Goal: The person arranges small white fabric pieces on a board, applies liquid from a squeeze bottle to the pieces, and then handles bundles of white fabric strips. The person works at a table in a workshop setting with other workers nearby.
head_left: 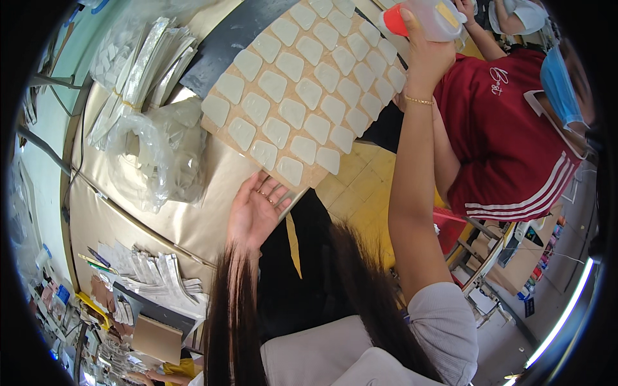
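Note:
My right hand (430,61) is raised at the upper right, its fingers wrapped round a translucent plastic bottle (436,19) with a red top and a yellow patch. The bottle is tilted on its side. My left hand (253,211) is palm up with loosely bent fingers apart, at the near edge of a brown board (248,143); its fingertips lie close to that edge, and I cannot tell if they bear its weight. Rows of pale, rounded four-sided pieces (292,112) cover the board, flat and spaced apart.
Bundled silvery strips (138,77) and a clear plastic bag (145,161) lie on the beige table (103,199), left of the board. More strips (164,276) lie nearer. At right stands a co-worker in a red shirt (496,141), one hand (465,9) near the bottle.

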Demonstrator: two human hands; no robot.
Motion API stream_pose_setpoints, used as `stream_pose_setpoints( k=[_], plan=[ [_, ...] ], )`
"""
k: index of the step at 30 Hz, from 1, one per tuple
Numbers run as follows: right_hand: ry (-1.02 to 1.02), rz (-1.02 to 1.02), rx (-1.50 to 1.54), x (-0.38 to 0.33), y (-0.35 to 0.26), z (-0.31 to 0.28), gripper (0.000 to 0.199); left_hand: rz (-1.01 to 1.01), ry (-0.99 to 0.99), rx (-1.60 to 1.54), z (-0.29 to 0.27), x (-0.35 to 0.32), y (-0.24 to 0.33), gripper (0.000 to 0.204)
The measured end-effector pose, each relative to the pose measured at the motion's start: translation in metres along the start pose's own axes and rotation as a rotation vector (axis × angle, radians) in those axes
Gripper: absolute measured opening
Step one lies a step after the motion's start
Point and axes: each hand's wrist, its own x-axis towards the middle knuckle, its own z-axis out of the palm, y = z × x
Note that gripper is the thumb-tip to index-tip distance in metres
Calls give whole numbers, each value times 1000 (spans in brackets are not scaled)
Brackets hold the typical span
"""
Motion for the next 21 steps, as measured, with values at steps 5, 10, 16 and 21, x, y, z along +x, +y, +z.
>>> stream_pose_setpoints(
  k=[5, 10, 16, 21],
  plan=[
    [-43, 91, -159, 7, -2, 11, 49, 6, -3, -13, -1, 0, -1, 37],
    [-19, -82, -248, 8, 7, 10, 51, 8, -12, -6, 1, 0, 0, 37],
    [-7, -48, -346, 4, 20, -5, 62, -3, -17, -13, 0, 2, 0, 36],
    [-54, -35, -315, 2, 25, -8, 62, 12, -26, -14, -1, 0, 0, 36]
  ],
)
